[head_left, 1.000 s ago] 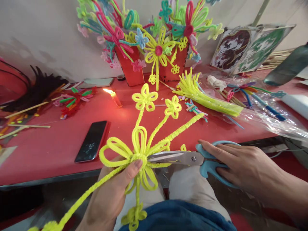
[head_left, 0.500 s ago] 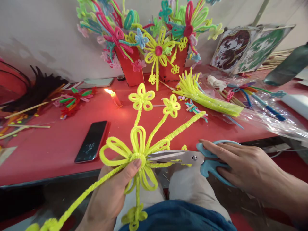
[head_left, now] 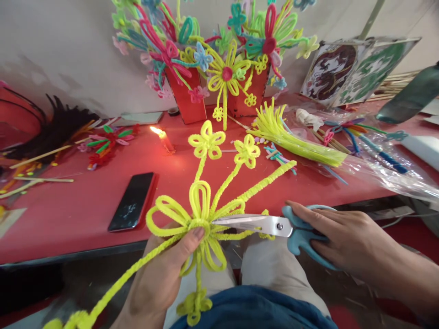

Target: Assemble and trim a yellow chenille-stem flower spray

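Note:
Over my lap, my left hand (head_left: 163,265) grips a yellow pipe-cleaner flower (head_left: 201,201), thumb pressed at its coiled centre. Looped petals and several twisted stems spread from that centre, some tipped with small blossoms (head_left: 207,140). My right hand (head_left: 350,235) is closed around the light-blue handles of a pair of scissors (head_left: 274,225). Its blades point left, their tips at the flower's centre among the right-hand petals. The blades look nearly closed; whether they pinch any fibre I cannot tell. My left fingers are mostly hidden behind the flower.
A lit red candle (head_left: 163,140) burns on the red table (head_left: 171,176), behind a black phone (head_left: 132,201). A bundle of yellow pipe cleaners (head_left: 298,141) lies right. Red vases (head_left: 187,98) of pipe-cleaner flowers stand at the back, and a bottle (head_left: 409,93) at far right.
The flower and my left hand have shifted slightly right. The scissors have turned a little, their blades appearing closer together, with the tips still at the flower's centre.

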`<state>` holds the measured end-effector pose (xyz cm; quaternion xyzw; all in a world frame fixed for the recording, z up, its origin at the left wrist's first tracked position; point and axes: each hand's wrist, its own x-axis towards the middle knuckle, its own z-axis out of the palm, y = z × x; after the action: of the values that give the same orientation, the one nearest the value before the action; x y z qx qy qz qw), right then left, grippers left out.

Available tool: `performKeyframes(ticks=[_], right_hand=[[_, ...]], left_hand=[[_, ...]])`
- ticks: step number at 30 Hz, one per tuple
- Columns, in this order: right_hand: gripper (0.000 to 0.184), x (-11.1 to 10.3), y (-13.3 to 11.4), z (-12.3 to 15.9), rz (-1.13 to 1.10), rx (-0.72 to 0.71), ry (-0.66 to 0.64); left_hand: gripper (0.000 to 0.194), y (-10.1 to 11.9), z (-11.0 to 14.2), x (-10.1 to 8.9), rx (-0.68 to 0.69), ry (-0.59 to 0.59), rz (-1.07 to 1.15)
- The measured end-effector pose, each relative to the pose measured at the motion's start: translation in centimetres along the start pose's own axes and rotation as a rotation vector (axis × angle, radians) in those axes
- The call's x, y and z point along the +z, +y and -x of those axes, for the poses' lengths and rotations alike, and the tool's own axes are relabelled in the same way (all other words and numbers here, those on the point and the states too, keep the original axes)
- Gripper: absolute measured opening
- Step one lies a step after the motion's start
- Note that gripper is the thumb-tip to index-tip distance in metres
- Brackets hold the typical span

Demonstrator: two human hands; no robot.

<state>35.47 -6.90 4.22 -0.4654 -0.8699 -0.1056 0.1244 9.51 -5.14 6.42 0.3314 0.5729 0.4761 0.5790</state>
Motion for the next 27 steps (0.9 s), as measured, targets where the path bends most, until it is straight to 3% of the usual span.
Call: performKeyframes(ticks=[7, 15, 22, 27], right_hand=[[0.036, -0.41, 0.06, -0.17, -0.001, 0.023, 0.096], [0.036, -0.34, 0.09, -0.17, 0.067, 0.003, 0.064], [0.031, -0.76, 0.08, -0.32, 0.123, -0.022, 0.074], [0.032, -0.69, 0.11, -0.43, 0.068, -0.021, 0.044]], left_hand=[[0.025, -0.58, -0.10, -0.14, -0.015, 0.046, 0.002], [0.028, -0.65, 0.12, -0.35, -0.061, 0.004, 0.034], [0.030, -0.40, 0.32, -0.05, -0.099, 0.041, 0.047], [0.025, -0.31, 0.31, 0.01, -0.097, 0.030, 0.029]])
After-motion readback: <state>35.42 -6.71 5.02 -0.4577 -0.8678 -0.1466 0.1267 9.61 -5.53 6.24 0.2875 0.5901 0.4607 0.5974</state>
